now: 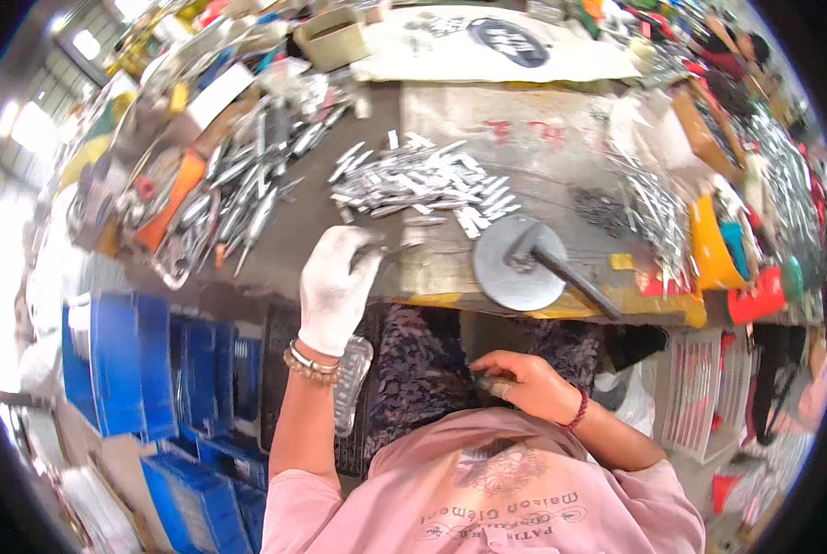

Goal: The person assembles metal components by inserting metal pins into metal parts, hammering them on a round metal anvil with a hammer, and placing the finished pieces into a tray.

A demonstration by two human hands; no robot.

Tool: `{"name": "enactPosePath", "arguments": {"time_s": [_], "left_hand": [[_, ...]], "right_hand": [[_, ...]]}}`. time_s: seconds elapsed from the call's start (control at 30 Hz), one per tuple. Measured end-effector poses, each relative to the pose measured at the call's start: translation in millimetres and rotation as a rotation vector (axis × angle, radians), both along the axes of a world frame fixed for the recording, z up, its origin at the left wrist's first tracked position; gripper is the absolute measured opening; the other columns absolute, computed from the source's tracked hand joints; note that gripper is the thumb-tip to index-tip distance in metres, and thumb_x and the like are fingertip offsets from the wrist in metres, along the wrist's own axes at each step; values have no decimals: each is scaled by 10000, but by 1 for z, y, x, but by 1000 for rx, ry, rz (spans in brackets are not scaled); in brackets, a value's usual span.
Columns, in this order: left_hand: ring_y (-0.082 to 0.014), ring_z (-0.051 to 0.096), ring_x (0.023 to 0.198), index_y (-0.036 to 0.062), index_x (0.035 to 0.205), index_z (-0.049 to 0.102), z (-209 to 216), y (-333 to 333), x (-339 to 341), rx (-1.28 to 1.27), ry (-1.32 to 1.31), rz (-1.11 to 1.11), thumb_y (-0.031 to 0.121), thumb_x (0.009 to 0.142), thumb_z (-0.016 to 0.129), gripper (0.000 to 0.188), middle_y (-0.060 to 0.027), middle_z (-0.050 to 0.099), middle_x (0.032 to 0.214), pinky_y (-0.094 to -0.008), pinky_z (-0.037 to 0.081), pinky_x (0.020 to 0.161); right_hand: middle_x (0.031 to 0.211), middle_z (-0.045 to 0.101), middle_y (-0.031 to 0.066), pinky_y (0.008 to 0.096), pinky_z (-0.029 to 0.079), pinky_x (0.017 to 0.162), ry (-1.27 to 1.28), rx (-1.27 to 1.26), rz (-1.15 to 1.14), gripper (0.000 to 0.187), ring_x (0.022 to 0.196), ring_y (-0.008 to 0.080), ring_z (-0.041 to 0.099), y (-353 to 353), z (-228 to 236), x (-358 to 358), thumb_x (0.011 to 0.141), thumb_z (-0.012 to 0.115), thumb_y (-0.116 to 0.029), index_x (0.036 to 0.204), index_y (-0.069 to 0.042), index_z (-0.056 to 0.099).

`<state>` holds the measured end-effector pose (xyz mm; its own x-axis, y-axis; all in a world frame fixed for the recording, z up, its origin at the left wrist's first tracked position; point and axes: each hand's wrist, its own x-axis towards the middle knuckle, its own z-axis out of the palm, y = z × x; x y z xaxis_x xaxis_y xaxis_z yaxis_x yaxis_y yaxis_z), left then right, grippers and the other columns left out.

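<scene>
My left hand (332, 291), in a white glove, is over the front edge of the workbench (372, 115), fingers pinched together. A thin dark piece seems to stick out from the fingertips, too blurred to name. Just beyond lies a heap of small, slim silver metal pieces (422, 180). My bare right hand (543, 386) is low over my lap, fingers curled in; what they hold, if anything, is mostly hidden. Between the two hands, at the bench's front, sits a round grey metal disc (501, 282). Across it rests a dark hammer-like tool (575, 284), its handle reaching past the edge.
Long metal tools (261, 175) crowd the bench's left side, beside an orange-handled one (175, 198). Thin silver rods (653, 217) and a yellow container (713, 245) stand on the right. Blue bins (118, 369) are below left, a white crate (690, 392) below right.
</scene>
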<state>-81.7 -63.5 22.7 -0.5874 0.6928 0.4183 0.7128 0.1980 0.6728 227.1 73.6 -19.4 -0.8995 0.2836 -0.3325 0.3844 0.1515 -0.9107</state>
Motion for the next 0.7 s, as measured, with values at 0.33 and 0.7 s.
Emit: {"name": "enactPosePath", "arguments": {"time_s": [0.33,0.7], "left_hand": [[-361,730,1054,82,1152,747,-4,75,-3,-392,387,-94,92,963,684,199,-150,746,1129,-462,588,941],[-103,656,1013,-2,1375,598,0,56,46,75,-732,-228,50,1025,624,355,-54,670,1184,-249,541,850]], "right_hand": [[1150,769,149,432,608,954,315,671,-358,332,1092,365,746,68,60,47,911,765,-57,1242,-74,755],[1117,741,148,522,614,839,-335,1140,-718,262,958,405,762,169,51,96,892,853,-243,1051,-86,717]]}}
